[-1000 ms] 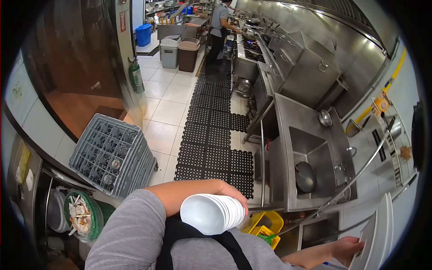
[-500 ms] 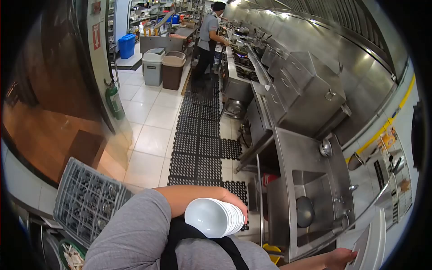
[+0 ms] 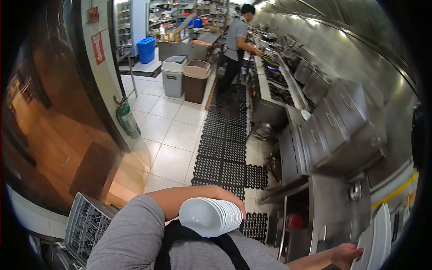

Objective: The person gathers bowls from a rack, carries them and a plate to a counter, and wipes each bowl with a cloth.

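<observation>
The left hand (image 3: pixel 230 200) curls its grip over the far end of a nested stack of bowls (image 3: pixel 211 217), clamped on it and pressing it to the chest. The stack lies on its side with its long axis across the body. Its open mouth faces the elbow and its bases sit under the grip.

The right hand (image 3: pixel 345 255) is low and well out to the right. Its grip is closed on the near edge of upright plates (image 3: pixel 377 243), which stand beyond the grip, away from the body.

The steel tabletop (image 3: pixel 335 202) runs just left of the plates, its edge between the two hands. A rack (image 3: pixel 87 227) sits outside the left elbow. Ahead, the mats (image 3: pixel 225 157) give open floor up to a co-worker (image 3: pixel 236 40) far off.
</observation>
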### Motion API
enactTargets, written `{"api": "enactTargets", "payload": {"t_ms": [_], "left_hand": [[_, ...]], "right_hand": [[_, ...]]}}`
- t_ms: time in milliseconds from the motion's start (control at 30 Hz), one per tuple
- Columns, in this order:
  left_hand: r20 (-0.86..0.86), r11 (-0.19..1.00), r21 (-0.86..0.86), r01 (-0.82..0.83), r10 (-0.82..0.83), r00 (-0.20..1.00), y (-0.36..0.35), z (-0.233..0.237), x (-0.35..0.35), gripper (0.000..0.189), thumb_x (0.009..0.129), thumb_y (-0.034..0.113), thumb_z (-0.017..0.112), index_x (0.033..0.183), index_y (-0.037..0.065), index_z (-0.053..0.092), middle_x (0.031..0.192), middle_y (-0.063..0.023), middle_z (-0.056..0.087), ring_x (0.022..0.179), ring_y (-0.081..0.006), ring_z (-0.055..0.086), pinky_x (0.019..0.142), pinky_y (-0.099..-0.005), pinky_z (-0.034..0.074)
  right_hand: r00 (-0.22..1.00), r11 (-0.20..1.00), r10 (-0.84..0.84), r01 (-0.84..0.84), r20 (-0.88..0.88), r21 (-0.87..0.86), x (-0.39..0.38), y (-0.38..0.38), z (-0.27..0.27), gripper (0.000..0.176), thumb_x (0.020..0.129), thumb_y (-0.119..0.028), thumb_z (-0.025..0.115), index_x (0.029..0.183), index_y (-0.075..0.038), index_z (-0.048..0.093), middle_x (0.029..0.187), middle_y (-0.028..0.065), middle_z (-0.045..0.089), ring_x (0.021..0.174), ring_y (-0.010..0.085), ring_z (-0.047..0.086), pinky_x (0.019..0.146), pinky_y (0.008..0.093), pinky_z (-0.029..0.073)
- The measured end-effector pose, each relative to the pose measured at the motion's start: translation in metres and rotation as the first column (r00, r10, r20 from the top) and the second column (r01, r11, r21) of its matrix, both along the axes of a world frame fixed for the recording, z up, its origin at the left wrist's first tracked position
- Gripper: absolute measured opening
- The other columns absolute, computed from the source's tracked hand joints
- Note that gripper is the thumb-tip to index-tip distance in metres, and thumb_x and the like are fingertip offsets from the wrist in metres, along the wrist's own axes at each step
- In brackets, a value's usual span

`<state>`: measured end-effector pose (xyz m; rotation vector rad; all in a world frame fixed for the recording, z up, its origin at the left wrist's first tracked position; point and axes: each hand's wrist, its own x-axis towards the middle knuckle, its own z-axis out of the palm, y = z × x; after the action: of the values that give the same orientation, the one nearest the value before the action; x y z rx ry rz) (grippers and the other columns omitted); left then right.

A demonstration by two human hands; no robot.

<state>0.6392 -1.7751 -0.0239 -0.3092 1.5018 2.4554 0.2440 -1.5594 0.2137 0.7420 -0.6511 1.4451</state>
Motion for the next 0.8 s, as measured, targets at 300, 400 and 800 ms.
{"api": "enactTargets", "payload": {"t_ms": [300, 400, 800], "left_hand": [[0.166, 0.949, -0.006, -0.316, 0.312, 0.935, -0.227, 0.077, 0.117, 0.036, 0.092, 0.024, 0.052, 0.122, 0.009, 0.061, 0.114, -0.0015, 0.064, 0.103, -0.0093, 0.059, 0.090, -0.0265, 0.046], [0.133, 0.944, 0.007, -0.331, 0.327, 0.936, -0.288, 0.053, 0.145, 0.034, 0.091, 0.024, 0.054, 0.120, 0.009, 0.062, 0.112, -0.0014, 0.064, 0.100, -0.0094, 0.060, 0.088, -0.0275, 0.048], [-0.107, 0.975, 0.035, -0.217, 0.220, 0.970, -0.556, -0.022, 0.362, 0.033, 0.092, 0.027, 0.055, 0.116, 0.005, 0.064, 0.105, -0.0035, 0.067, 0.095, -0.0091, 0.062, 0.084, -0.0258, 0.049]], "right_hand": [[0.267, 0.333, -0.932, 0.897, 0.244, 0.292, 0.118, -0.352, 0.049, 0.030, 0.083, -0.030, 0.072, 0.108, -0.021, 0.059, 0.109, 0.0068, 0.063, 0.097, 0.0280, 0.064, 0.078, 0.0410, 0.050], [0.628, 0.628, 0.768, -0.777, -0.130, -0.043, 0.183, -0.458, 0.074, 0.024, 0.084, -0.026, 0.068, 0.105, -0.017, 0.060, 0.105, 0.0080, 0.065, 0.097, 0.0323, 0.064, 0.075, 0.0412, 0.050], [0.632, 0.595, 0.751, -0.773, -0.190, -0.218, 0.445, -0.715, 0.053, 0.018, 0.084, -0.018, 0.074, 0.081, -0.003, 0.063, 0.081, 0.0036, 0.065, 0.071, 0.0147, 0.061, 0.069, 0.0340, 0.052]]}}
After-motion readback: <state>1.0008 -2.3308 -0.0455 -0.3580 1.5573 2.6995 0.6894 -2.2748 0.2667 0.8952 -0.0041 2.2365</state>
